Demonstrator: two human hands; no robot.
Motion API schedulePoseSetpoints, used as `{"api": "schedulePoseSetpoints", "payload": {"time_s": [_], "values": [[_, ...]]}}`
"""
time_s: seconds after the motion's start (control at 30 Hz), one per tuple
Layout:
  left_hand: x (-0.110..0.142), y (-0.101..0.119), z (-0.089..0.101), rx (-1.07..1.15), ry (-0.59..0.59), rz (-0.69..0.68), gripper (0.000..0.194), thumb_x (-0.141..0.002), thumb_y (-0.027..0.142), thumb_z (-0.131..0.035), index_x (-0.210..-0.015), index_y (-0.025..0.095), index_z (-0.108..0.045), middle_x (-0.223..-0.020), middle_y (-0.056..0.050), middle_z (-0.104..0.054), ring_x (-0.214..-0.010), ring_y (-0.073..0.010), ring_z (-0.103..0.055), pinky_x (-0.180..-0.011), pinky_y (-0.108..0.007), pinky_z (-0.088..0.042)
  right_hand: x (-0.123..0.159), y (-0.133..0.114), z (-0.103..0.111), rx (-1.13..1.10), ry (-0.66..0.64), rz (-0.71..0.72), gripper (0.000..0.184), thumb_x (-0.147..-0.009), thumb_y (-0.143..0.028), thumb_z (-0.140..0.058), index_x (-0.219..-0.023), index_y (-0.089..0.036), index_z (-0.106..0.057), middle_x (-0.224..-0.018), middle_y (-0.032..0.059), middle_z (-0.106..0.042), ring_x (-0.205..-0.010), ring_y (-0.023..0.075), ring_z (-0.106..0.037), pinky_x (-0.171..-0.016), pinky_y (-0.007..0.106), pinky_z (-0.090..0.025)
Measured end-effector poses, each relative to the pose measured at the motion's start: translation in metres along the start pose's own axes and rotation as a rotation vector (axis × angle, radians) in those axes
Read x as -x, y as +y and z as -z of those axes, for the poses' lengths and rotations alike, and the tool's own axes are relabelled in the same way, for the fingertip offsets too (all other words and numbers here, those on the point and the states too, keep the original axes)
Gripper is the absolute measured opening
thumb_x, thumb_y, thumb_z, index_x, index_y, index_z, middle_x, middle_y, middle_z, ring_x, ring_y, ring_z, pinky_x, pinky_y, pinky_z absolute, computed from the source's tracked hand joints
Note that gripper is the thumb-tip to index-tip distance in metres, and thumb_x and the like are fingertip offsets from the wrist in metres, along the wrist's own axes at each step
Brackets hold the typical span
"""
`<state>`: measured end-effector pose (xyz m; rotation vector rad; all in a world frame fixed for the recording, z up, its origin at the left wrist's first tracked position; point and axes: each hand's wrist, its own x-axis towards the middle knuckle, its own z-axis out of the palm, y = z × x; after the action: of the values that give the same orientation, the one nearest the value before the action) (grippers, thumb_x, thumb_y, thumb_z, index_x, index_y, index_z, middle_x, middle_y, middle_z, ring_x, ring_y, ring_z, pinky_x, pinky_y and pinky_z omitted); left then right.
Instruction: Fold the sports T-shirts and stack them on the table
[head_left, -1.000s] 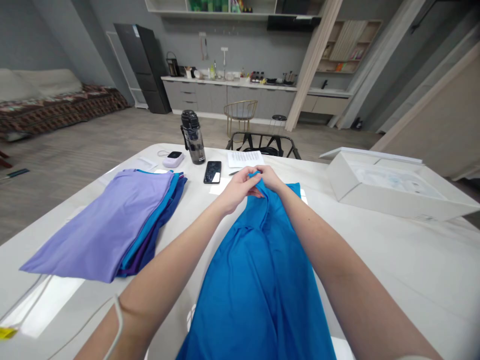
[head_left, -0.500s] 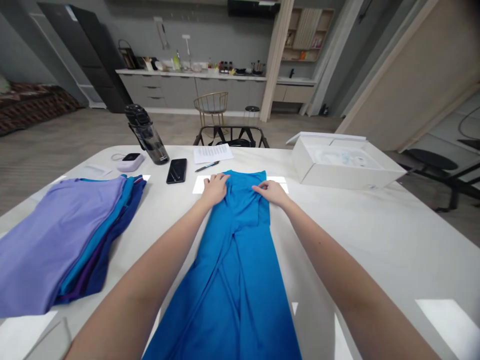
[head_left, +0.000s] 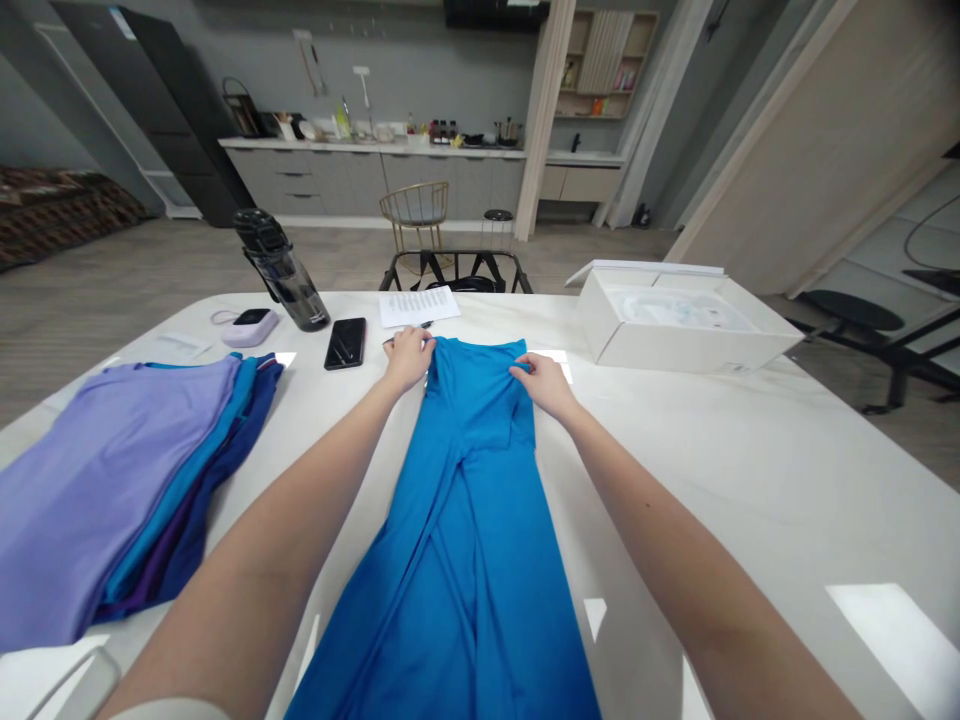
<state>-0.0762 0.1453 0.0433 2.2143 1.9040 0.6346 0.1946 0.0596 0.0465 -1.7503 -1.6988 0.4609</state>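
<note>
Flat on the white table — a long bright blue garment, its long side running straight away from the body, top end at both hands. Left hand at one top corner, fingers pressed together, grip hard to tell; right hand at the other, fingers pinching the top edge. Lots of open table off to the right — a folded clothes stack close on the left.

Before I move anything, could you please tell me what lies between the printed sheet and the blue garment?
The head view shows a pen lying there, partly hidden by the left hand at the edge of the blue garment.
</note>
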Motion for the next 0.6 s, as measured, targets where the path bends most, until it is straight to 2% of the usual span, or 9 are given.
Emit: {"api": "schedulePoseSetpoints", "payload": {"time_s": [0.07,0.13,0.2,0.27,0.33,0.4,0.5,0.6], "values": [[-0.003,0.004,0.001,0.056,0.058,0.039,0.029,-0.100,0.040,-0.040,-0.113,0.026,-0.062,-0.129,-0.011,-0.057,-0.126,-0.0311,-0.047,-0.104,-0.051,-0.034,-0.007,0.000,0.006,0.010,0.052,-0.019,0.022,-0.090,-0.035,-0.061,-0.099,-0.020,-0.073,-0.082,0.0034,-0.071,-0.077,0.0208,-0.064,-0.073,0.030,-0.048],[-0.004,0.008,-0.003,0.049,0.034,0.081,0.027,-0.099,0.038,-0.043,-0.111,0.025,-0.063,-0.129,-0.013,-0.057,-0.127,-0.0338,-0.046,-0.104,-0.054,-0.035,-0.014,0.003,0.006,0.062,0.089,-0.070,0.023,-0.091,-0.034,-0.060,-0.103,-0.020,-0.073,-0.086,0.0050,-0.071,-0.081,0.0226,-0.065,-0.075,0.032,-0.048],[0.000,0.012,-0.009,0.021,0.012,0.129,0.027,-0.098,0.034,-0.045,-0.114,0.022,-0.063,-0.131,-0.016,-0.055,-0.127,-0.0371,-0.047,-0.103,-0.056,-0.036,-0.018,0.008,0.000,0.138,0.083,-0.134,0.025,-0.093,-0.033,-0.057,-0.108,-0.021,-0.072,-0.093,0.0072,-0.072,-0.088,0.0248,-0.066,-0.079,0.033,-0.049],[0.009,0.016,-0.014,0.010,0.064,0.108,0.033,-0.098,0.028,-0.043,-0.124,0.018,-0.060,-0.135,-0.019,-0.054,-0.128,-0.0369,-0.048,-0.104,-0.056,-0.037,-0.017,0.012,-0.009,0.209,0.053,-0.167,0.029,-0.095,-0.032,-0.055,-0.117,-0.021,-0.069,-0.105,0.0103,-0.071,-0.097,0.0267,-0.065,-0.083,0.035,-0.049],[0.023,0.021,-0.018,0.030,0.129,-0.038,0.039,-0.098,0.023,-0.039,-0.134,0.016,-0.055,-0.139,-0.019,-0.052,-0.129,-0.0331,-0.049,-0.108,-0.052,-0.037,-0.011,0.013,-0.018,0.289,0.065,-0.154,0.037,-0.096,-0.032,-0.054,-0.130,-0.020,-0.063,-0.119,0.0143,-0.067,-0.108,0.0296,-0.062,-0.087,0.039,-0.049],[0.041,0.028,-0.019,0.076,0.126,-0.243,0.041,-0.100,0.020,-0.035,-0.136,0.015,-0.054,-0.142,-0.017,-0.053,-0.130,-0.0285,-0.051,-0.111,-0.046,-0.038,-0.001,0.008,-0.024,0.366,0.124,-0.101,0.045,-0.097,-0.035,-0.053,-0.139,-0.019,-0.056,-0.131,0.0175,-0.061,-0.118,0.0330,-0.056,-0.093,0.044,-0.048],[0.072,0.038,-0.019,0.111,0.025,-0.450,0.041,-0.102,0.023,-0.034,-0.134,0.016,-0.058,-0.146,-0.015,-0.053,-0.135,-0.0250,-0.050,-0.115,-0.043,-0.037,0.022,-0.008,-0.030,0.406,0.133,0.038,0.046,-0.102,-0.038,-0.044,-0.142,-0.019,-0.053,-0.142,0.0178,-0.054,-0.129,0.0331,-0.049,-0.103,0.049,-0.042],[0.103,0.043,-0.020,0.033,-0.117,-0.494,0.045,-0.104,0.033,-0.035,-0.140,0.016,-0.056,-0.153,-0.014,-0.049,-0.142,-0.0260,-0.044,-0.120,-0.047,-0.032,0.053,-0.025,-0.039,0.418,0.008,0.135,0.048,-0.106,-0.041,-0.034,-0.146,-0.022,-0.050,-0.155,0.0134,-0.045,-0.140,0.0302,-0.040,-0.114,0.053,-0.032]]}}
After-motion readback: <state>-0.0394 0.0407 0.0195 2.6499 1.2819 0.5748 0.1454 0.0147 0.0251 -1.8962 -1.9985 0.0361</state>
